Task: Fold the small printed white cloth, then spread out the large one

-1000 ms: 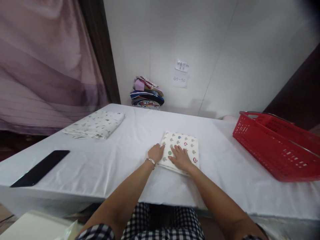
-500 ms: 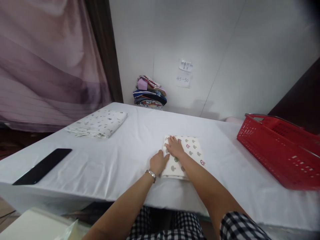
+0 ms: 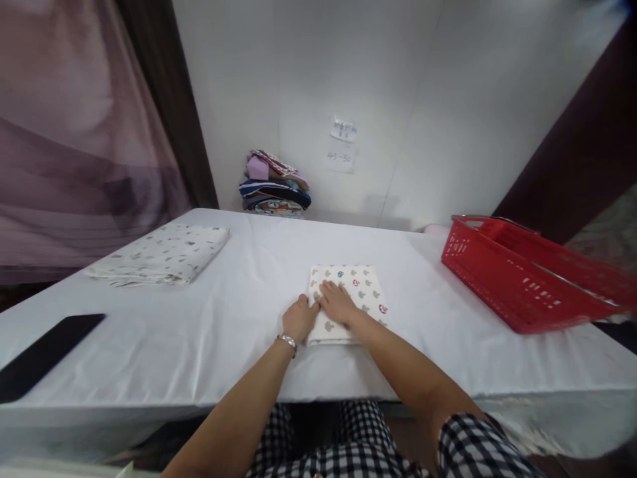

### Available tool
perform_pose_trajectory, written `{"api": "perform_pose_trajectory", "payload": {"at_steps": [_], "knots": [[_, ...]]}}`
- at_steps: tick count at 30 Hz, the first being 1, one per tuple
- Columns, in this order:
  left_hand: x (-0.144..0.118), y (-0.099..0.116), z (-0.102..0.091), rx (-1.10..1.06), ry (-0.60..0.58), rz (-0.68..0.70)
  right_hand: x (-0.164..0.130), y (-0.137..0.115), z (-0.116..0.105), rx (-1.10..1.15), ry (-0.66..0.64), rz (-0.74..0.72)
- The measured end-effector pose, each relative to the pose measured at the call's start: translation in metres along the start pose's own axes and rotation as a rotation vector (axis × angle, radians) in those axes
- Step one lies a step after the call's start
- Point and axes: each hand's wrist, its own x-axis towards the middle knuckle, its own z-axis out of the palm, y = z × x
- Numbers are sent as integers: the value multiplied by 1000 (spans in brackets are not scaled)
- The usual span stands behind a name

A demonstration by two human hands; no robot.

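A folded white cloth (image 3: 368, 277) printed with grey, red and blue mushroom shapes lies on the white-covered table in front of me. My right hand (image 3: 337, 304) rests flat on its left half, fingers stretched out. At the cloth's left edge, my left hand (image 3: 299, 318) has its fingers curled, with the thumb over the edge beside the right fingertips. A silvery bracelet circles that wrist. The undersides of the left fingers are hidden.
Another folded printed cloth (image 3: 166, 252) lies at the table's left, behind a flat black object (image 3: 50, 355). A red plastic basket (image 3: 502, 285) stands at right. Behind the table, a stack of folded fabrics (image 3: 275, 189) sits against the wall below paper signs (image 3: 342, 143).
My right hand has slid toward me on the cloth, from near its far edge to its middle. The left hand stays at the left edge. The camera view has turned right.
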Motion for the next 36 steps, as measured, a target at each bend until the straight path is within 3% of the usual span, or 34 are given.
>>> {"api": "perform_pose_trajectory", "payload": {"at_steps": [6, 10, 13, 17, 22, 25, 28, 30, 33, 36], "knots": [[4, -1, -1, -7, -22, 22, -107, 9, 2, 89, 64, -71], [2, 5, -7, -34, -51, 9, -146, 42, 1, 189, 283, 100], [-1, 13, -8, -61, -51, 15, -146, 74, 3, 434, 440, 337], [3, 16, -7, -124, -32, 21, -136, 92, 8, 809, 486, 523], [37, -12, -30, -51, 120, 85, -135, 74, 11, 1068, 436, 515], [63, -36, -53, 58, 85, 42, -137, 61, 12, 1248, 370, 500], [71, -42, -67, 128, 42, 5, -133, 51, 15, 1449, 354, 503], [60, -33, -66, 165, 135, 82, -128, 46, 16, 1581, 347, 522], [23, -10, -48, 153, 270, 356, -118, 40, 16, 1746, 290, 514], [-20, 3, -19, 137, 112, 745, -110, 35, 14, 1858, 237, 449]]}}
